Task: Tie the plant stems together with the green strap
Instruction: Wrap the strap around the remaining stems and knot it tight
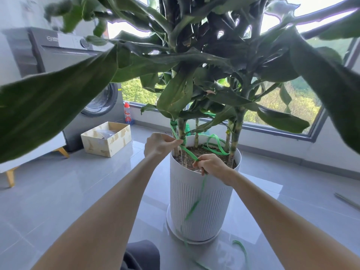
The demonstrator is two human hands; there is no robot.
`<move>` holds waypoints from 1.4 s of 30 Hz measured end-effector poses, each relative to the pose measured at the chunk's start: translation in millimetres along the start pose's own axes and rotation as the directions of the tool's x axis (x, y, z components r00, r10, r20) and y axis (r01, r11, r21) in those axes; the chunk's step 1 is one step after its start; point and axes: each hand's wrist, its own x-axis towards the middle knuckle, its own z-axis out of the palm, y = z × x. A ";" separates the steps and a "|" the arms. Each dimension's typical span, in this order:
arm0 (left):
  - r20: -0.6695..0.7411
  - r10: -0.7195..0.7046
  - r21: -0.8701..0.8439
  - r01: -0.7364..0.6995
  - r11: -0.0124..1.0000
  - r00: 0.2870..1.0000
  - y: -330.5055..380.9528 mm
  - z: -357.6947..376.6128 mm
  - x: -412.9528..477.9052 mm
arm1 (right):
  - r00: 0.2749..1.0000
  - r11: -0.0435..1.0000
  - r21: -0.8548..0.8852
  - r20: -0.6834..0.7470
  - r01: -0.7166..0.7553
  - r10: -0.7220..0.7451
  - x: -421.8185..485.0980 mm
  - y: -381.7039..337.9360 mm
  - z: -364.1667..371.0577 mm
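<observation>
We are gripping the green strap [188, 152] with both hands, low among the plant stems [182, 133] that are rising upright from the white pot [202, 201]. Our left hand [158, 146] is pinching the strap between curled fingertips right at the nearest stem, where the strap is wrapping round it. Our right hand [213, 164] is closing its fingers round the strap just above the pot's near rim.

Between the two hands the strap is running taut, its long axis slanting from upper left at the stem down to lower right at the right fist. From the left hand's pinch another stretch is climbing steeply, up and slightly left, to a second wrap higher on the stems, just under the lowest leaves. Below the right hand the free tail is hanging nearly vertical in front of the pot's ribbed wall, pointing down toward the saucer [196, 242] and the grey floor [68, 191]. A separate green curl [241, 248] is lying on the tiles right of the pot (whether it is joining the tail we cannot tell). A slack loop of strap is lying across the soil [206, 151] at the back of the pot, near the right-hand stems.

Off to the left a washing machine [87, 94] is standing with an open cardboard box [109, 141] on the floor before it, and a red bottle [127, 114] is sitting beside it under the window [272, 106].
</observation>
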 end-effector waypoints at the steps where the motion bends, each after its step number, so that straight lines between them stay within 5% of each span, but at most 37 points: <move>1: -0.024 0.026 0.003 -0.026 1.000 0.999 -0.3 -2.0 -0.8 | 1.000 1.000 -0.024 -0.019 0.006 -0.006 -0.4 -0.1 -0.2; 9: -0.074 0.166 0.058 -0.162 0.985 0.983 -6.1 0.2 -0.6 | 0.976 0.967 -0.186 -0.101 0.172 -0.193 -1.4 -2.2 2.5; 16: -0.029 0.249 0.169 -0.241 0.956 0.968 -7.4 -0.3 1.6 | 0.980 0.973 -0.152 -0.063 0.176 -0.187 7.3 -9.7 15.3; 24: -0.027 0.261 0.223 -0.248 0.943 0.965 -4.8 -1.7 1.8 | 0.938 0.958 -0.214 -0.249 0.190 -0.242 8.2 -17.3 24.7; 35: 0.081 0.299 0.292 -0.309 0.905 0.951 -8.7 -5.4 -7.6 | 0.970 0.950 -0.272 -0.142 0.153 -0.197 1.5 -14.8 25.9; 42: -0.019 0.264 0.182 -0.257 0.949 0.964 -12.1 -10.9 -2.7 | 0.979 0.964 -0.232 -0.125 0.131 -0.163 -5.7 -16.3 21.8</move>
